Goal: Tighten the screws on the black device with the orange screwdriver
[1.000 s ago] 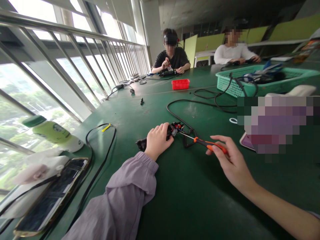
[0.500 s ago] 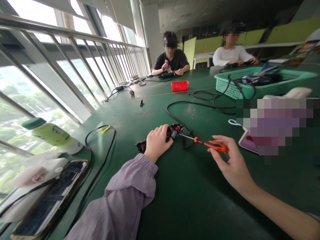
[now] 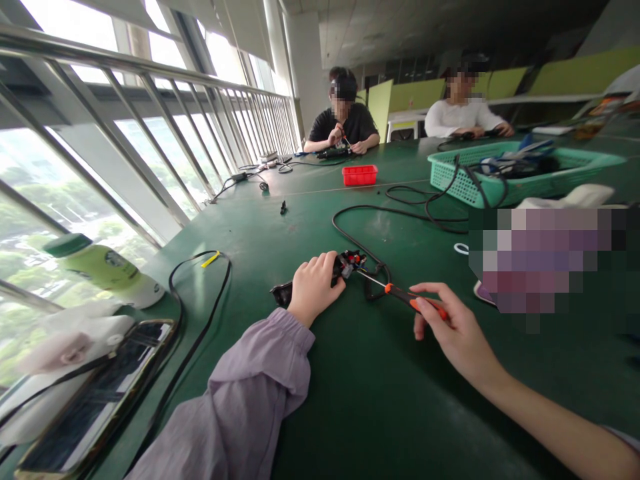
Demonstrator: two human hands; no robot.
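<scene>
My left hand (image 3: pixel 316 283) is wrapped over a black device housing (image 3: pixel 282 293), pressing it to the green table; its exact kind I cannot make out. At the housing's right end, small red and grey parts and thin wires (image 3: pixel 353 262) lie exposed. My right hand (image 3: pixel 453 327) grips the handle of an orange and black screwdriver (image 3: pixel 400 295) between thumb and fingers. The screwdriver's thin shaft slants up to the left, its tip at the exposed parts; whether it sits in a screw is too small to tell. A black cable (image 3: pixel 350 230) runs from near the device.
A red tray (image 3: pixel 359 175) and a green basket (image 3: pixel 473 183) holding cables stand farther back. On the left lie a phone (image 3: pixel 95 400), a bottle (image 3: pixel 103 270) and a black strap (image 3: pixel 200 333). A blurred purple item (image 3: pixel 535 260) is at right. Two people sit across the table.
My right hand has shifted its fingers around the screwdriver handle, and the handle has turned. The left hand and the device have stayed in place.
</scene>
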